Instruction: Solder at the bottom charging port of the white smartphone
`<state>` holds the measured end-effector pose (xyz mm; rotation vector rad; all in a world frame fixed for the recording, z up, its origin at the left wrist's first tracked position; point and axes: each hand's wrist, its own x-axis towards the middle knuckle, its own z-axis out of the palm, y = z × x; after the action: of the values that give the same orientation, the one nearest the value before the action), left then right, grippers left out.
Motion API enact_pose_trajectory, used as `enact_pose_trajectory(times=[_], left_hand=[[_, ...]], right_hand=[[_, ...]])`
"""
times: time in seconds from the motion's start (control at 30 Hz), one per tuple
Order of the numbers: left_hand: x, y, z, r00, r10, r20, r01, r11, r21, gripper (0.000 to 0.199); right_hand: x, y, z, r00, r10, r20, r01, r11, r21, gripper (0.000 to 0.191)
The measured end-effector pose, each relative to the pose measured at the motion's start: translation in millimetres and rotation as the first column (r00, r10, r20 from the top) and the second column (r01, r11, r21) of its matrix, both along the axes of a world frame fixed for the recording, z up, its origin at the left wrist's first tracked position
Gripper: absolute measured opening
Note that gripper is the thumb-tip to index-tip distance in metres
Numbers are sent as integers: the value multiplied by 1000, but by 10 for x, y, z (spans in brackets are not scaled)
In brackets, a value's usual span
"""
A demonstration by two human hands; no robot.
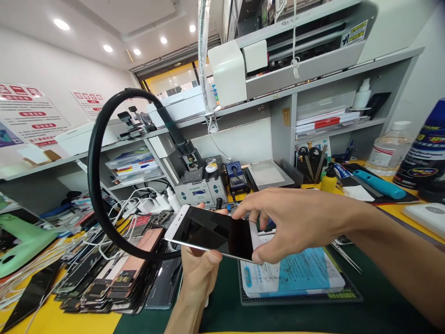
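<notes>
A white-framed smartphone (pixel 212 232) with a dark screen is held up above the bench, tilted, its screen towards me. My left hand (pixel 200 269) grips it from below and behind, thumb along the near edge and fingertips showing over the far edge. At the phone's right end is my right hand (pixel 285 227), its thumb on the near corner and its forefinger at the far edge, so the end sits between them. Below the phone lies a blue and white booklet or pack (pixel 295 273) on a dark mat (pixel 302 300).
Stacks of phone parts (pixel 121 278) and a grey phone (pixel 163 283) lie at the left, under a black hose (pixel 93 176). A hot air station (pixel 198 190) stands behind. Tweezers (pixel 347 257) rest at the right, with a blue spray can (pixel 424 148) and a clear bottle (pixel 387 148) beyond.
</notes>
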<state>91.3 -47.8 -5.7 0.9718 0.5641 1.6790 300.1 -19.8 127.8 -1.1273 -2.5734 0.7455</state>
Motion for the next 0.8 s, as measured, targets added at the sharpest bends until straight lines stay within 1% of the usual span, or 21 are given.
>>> enact_pose_trajectory(times=[0.2,0.4,0.6,0.7,0.77,0.8], left_hand=[[-6,26,6,1000,-15,-4,15,1000,-9,81],[16,50,31,1000,-21,-6,21,999,-41,77],[-6,73,38,999,-52,7,53,995,-80,69],[-35,94,24,997,-79,18,80,992,-94,68],[-66,120,18,992,-114,45,118,988,-103,63],[-84,135,19,986,-142,83,150,984,-101,57]], right_hand=[[-12,38,-31,1000,8,-28,-10,998,-59,63],[-16,161,-63,989,128,-76,-139,977,-165,53],[-9,273,-125,986,131,-103,-152,963,-224,62],[-27,292,-142,985,121,-126,-150,954,-259,64],[-49,289,-144,979,100,-180,-150,945,-291,68],[-61,284,-143,971,91,-219,-157,938,-310,69]])
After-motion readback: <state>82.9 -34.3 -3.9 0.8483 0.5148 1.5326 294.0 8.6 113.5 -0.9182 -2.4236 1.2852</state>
